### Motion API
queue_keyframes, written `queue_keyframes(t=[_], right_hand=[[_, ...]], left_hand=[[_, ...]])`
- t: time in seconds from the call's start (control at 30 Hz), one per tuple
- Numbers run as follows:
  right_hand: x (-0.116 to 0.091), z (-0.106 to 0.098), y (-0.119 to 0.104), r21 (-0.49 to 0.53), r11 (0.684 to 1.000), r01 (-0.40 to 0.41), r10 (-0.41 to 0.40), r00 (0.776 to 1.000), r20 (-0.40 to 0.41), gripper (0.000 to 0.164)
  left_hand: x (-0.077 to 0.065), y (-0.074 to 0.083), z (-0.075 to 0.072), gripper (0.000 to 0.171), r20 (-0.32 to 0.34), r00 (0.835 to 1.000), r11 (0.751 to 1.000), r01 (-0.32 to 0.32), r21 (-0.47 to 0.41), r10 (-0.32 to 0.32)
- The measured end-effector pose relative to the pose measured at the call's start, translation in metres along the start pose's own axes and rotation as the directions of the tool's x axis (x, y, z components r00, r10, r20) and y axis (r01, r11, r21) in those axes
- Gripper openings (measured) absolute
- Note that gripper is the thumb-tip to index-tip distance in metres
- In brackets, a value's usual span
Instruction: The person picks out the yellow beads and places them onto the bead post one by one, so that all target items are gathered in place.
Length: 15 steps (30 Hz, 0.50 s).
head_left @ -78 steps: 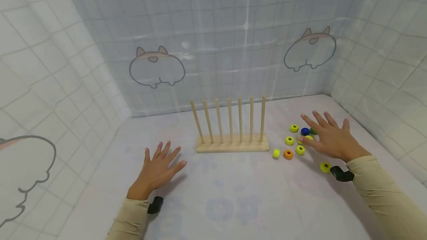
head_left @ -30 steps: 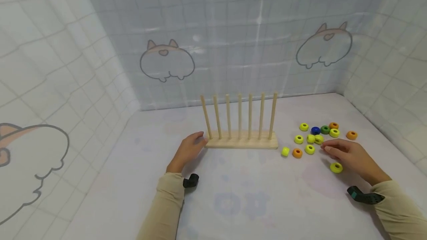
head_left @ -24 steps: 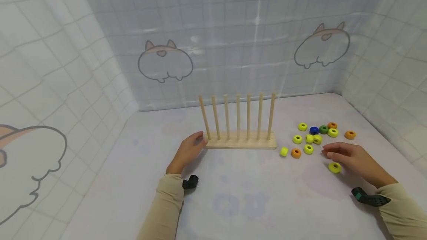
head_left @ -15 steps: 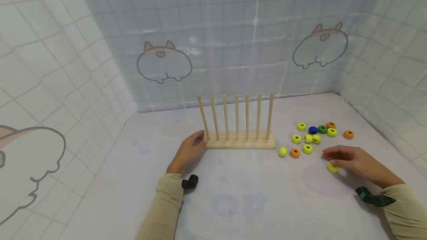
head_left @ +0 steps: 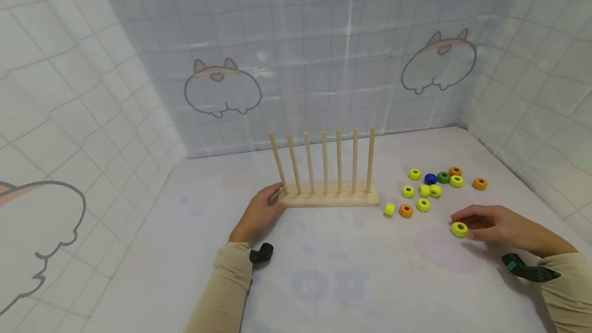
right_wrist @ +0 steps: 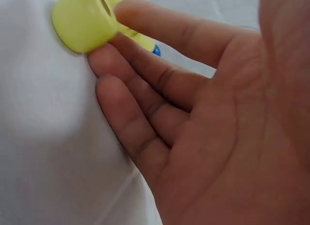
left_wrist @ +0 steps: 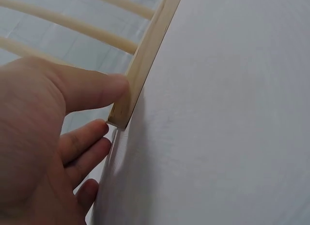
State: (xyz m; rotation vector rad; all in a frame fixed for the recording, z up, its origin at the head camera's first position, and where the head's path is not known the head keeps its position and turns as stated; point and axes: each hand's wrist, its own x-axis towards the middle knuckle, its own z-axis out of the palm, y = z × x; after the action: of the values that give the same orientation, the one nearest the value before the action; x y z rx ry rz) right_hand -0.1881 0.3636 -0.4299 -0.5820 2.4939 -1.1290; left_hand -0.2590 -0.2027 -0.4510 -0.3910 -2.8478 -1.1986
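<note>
Head view: at seven o'clock my left hand (head_left: 260, 213) grips the wooden rack (head_left: 329, 200); at four my right hand (head_left: 504, 227) pinches a yellow bead (head_left: 456, 234). Left wrist: my thumb (left_wrist: 97, 89) presses the rack at ten. Right wrist: bead at eleven.

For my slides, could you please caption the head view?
Left hand on the rack, right hand at a yellow bead, more beads beyond.
</note>
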Motion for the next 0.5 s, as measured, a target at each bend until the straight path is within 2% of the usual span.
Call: queue_keyframes(t=[0.1, 0.27, 0.37, 0.5], right_hand=[[-0.0004, 0.0001, 0.002, -0.021, 1.0, 0.02, -0.02, 1.0, 0.0, 0.039], [0.0001, 0.0021, 0.0059, -0.053, 0.992, 0.113, -0.115, 0.993, -0.036, 0.033], [0.0003, 0.0039, 0.007, -0.078, 0.991, 0.107, -0.112, 0.992, -0.055, 0.031], [0.0017, 0.0053, 0.0058, -0.127, 0.99, 0.06, -0.072, 0.993, -0.089, 0.03]], left_hand=[[-0.0012, -0.0009, 0.0005, 0.061, 0.005, 1.0, 1.0, 0.0, -0.009, 0.0], [-0.0005, -0.0023, 0.0025, 0.063, 0.019, 1.0, 1.0, -0.023, 0.007, 0.023], [-0.0007, -0.0025, 0.0033, 0.061, 0.019, 0.999, 0.999, -0.031, 0.032, 0.03], [-0.0007, -0.0029, 0.0041, 0.059, 0.01, 0.999, 0.999, -0.032, 0.044, 0.032]])
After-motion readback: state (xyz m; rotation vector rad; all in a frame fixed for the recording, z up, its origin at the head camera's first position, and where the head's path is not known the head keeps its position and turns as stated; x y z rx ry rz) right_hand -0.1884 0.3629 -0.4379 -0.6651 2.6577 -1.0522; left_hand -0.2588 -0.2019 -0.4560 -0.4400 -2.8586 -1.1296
